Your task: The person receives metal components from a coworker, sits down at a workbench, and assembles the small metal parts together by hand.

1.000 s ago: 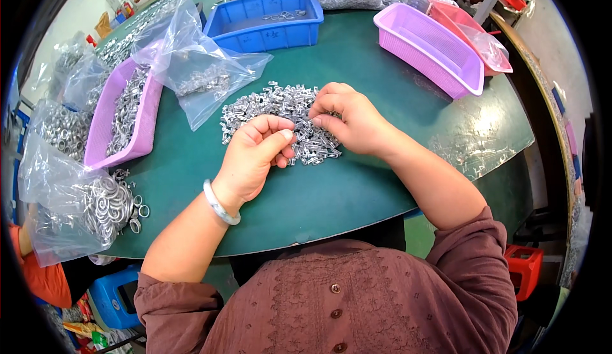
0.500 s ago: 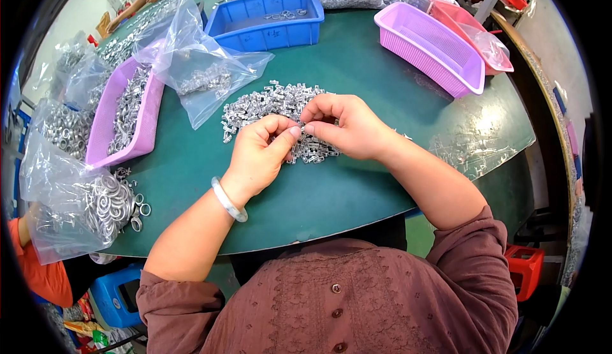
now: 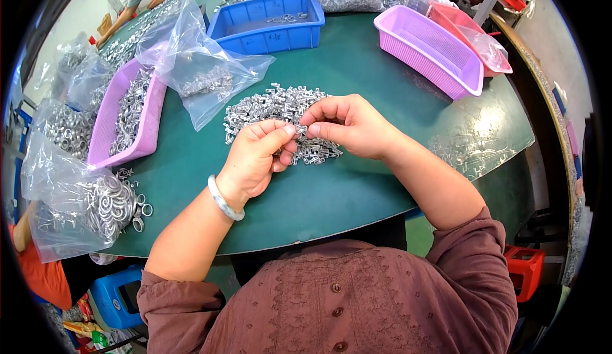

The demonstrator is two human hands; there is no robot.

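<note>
Over a pile of small silvery metal pieces (image 3: 274,106) on the green table, my two hands meet. My left hand (image 3: 258,153), with a pale bangle (image 3: 224,201) on its wrist, is closed in a pinch on a small silvery metal piece (image 3: 299,129). Thumb and forefinger of my right hand (image 3: 347,124) are pinched together at the right side of that same piece. The fingers hide part of it, so its exact kind does not show.
A pink basket (image 3: 157,113) of metal pieces and a clear bag (image 3: 210,102) lie left. Metal rings (image 3: 108,207) spill from another bag nearby. A blue tray (image 3: 268,41) stands beyond the pile, a purple basket (image 3: 433,60) far right. Other people sit at the table's left and far side.
My left hand has turned slightly, so its curled fingers and the small metal piece between the hands now show more. The fingertips remain close together over the pile.
</note>
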